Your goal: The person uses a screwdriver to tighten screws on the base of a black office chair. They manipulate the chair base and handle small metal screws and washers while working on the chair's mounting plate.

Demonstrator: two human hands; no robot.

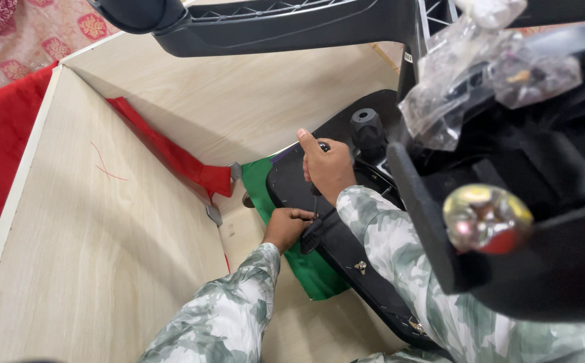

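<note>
**Both hands on a screwdriver at the seat plate**

The right hand (328, 168) is closed in a fist around the black handle of a screwdriver (316, 195), thumb pressed up over the handle's rounded top. The tool stands nearly upright, its thin shaft running down from the fist to the left edge of the seat plate (346, 252). The left hand (285, 227) sits just below, at the plate's left edge; its fingers are curled in around the lower end of the shaft, pinching at the tip. Whether a screw is held there cannot be told.

The plate is black and lies tilted, with a black knob (367, 128) near its upper end and a metal screw (360, 267) lower down. Green cloth (316, 272) lies under the plate's left side. Left of the plate rise pale wooden panels (104, 228), with red cloth (171, 151) draped along them. Above the plate hangs a black armrest (272, 23); to the right, clear plastic wrap (480, 74) covers black chair parts.
</note>
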